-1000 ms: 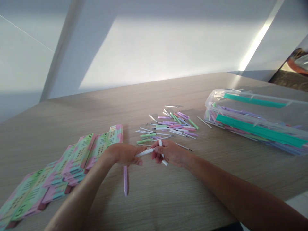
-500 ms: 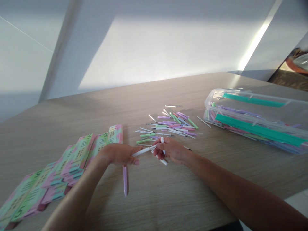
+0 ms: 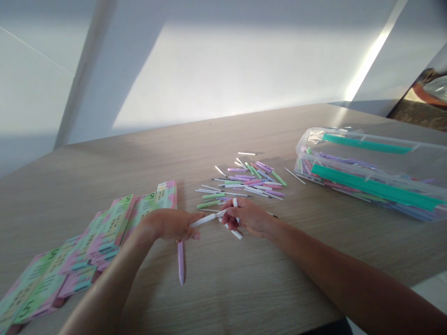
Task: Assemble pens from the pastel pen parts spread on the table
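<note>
A slim white pen slants between my hands above the table. My left hand is closed around its lower left end. My right hand pinches the thin other end with its fingertips. A short white cap-like piece sticks up from between my right fingers. Below that hand lies another white pen piece, partly hidden by the fingers. A purple pen rests on the table just under my left hand. Beyond my hands is a loose pile of pen parts, with coloured barrels and thin white refills.
Pink and green printed boxes lie in overlapping stacks at the left. A clear plastic box with teal strips holds many pens at the right. One thin refill lies beside it. The table meets a white wall.
Both hands keep nearly the same pose on the white pen. The whole view has shifted very slightly; nothing else has visibly moved.
</note>
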`<move>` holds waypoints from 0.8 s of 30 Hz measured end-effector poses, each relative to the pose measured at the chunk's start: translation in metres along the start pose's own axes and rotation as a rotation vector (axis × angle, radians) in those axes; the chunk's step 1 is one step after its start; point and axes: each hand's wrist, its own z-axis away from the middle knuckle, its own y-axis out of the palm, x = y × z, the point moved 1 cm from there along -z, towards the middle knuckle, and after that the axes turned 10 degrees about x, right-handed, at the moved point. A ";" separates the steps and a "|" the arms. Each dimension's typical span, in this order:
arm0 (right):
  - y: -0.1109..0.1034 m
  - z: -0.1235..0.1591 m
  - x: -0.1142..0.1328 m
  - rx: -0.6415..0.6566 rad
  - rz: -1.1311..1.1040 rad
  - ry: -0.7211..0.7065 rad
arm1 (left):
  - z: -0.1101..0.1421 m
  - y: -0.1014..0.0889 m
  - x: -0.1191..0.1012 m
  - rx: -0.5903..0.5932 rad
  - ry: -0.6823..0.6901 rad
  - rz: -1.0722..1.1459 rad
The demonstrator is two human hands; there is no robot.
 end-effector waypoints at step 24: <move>0.012 0.001 0.000 -0.001 0.131 -0.023 | -0.001 0.004 -0.005 -0.001 -0.045 0.009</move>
